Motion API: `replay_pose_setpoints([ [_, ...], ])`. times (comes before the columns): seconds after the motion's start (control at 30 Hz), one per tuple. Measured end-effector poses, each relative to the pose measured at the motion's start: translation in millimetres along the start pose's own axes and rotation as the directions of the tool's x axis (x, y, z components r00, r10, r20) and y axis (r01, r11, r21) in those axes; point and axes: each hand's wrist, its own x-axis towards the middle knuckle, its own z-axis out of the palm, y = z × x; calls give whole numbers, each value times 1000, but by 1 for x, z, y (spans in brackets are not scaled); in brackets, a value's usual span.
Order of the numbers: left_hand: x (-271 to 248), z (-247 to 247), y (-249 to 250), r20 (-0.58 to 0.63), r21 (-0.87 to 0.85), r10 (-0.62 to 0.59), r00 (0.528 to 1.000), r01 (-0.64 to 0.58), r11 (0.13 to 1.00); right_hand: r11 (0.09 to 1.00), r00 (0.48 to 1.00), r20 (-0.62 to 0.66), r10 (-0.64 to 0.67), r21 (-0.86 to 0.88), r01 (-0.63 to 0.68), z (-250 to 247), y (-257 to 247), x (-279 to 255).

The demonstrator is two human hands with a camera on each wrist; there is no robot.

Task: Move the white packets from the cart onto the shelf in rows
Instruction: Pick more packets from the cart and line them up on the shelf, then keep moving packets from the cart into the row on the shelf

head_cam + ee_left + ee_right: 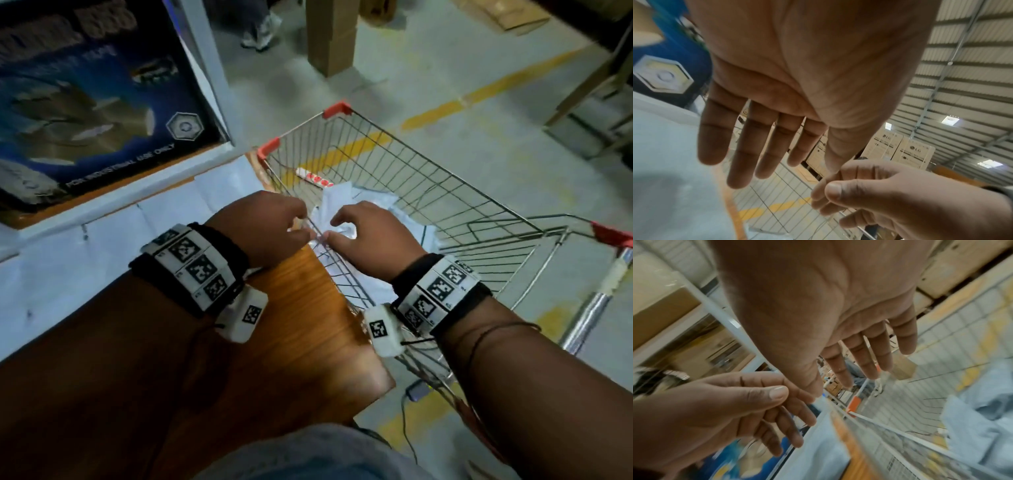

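A wire cart (428,154) with red corner caps stands beside the wooden shelf board (308,325). Crumpled white packets (337,202) lie in a heap in the cart; they also show in the right wrist view (972,421). My left hand (263,226) hovers over the cart's near rim, fingers straight and empty (766,146). My right hand (370,236) is just inside the rim above the heap, fingers relaxed, holding nothing (859,356). The two thumbs nearly meet. A pale white flat layer (102,246), apparently packets side by side, covers the shelf to the left.
A large blue printed carton (85,102) sits on the shelf level at the far left. A strip with red dots (313,178) lies in the cart. Beyond the cart are a tall cardboard box (330,34), a person's shoes (260,31) and a yellow floor line (479,96).
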Motion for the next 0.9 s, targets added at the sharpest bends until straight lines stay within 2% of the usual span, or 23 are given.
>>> replay_pose_setpoints([
  [0.17, 60, 3, 15, 73, 58, 0, 997, -4, 998, 994, 995, -14, 103, -40, -104, -11, 69, 36],
  [0.3, 93, 0, 10, 86, 87, -19, 996, 11, 996, 964, 966, 37, 256, -84, -252, -7, 120, 76],
  [0.4, 110, 1, 7, 96, 68, -35, 995, 28, 997, 941, 937, 98, 336, -74, -330, 14, 151, 108],
  [0.5, 125, 5, 5, 111, 48, -35, 993, 30, 998, 930, 915, 168, 367, -52, -364, 51, 168, 144],
  [0.67, 137, 12, -1, 95, 29, -10, 995, 7, 1000, 935, 901, 269, 340, 9, -355, 110, 176, 195],
  [0.9, 146, 16, -12, 98, -11, -65, 993, 66, 998, 907, 881, 257, 397, 35, -419, 137, 186, 239],
])
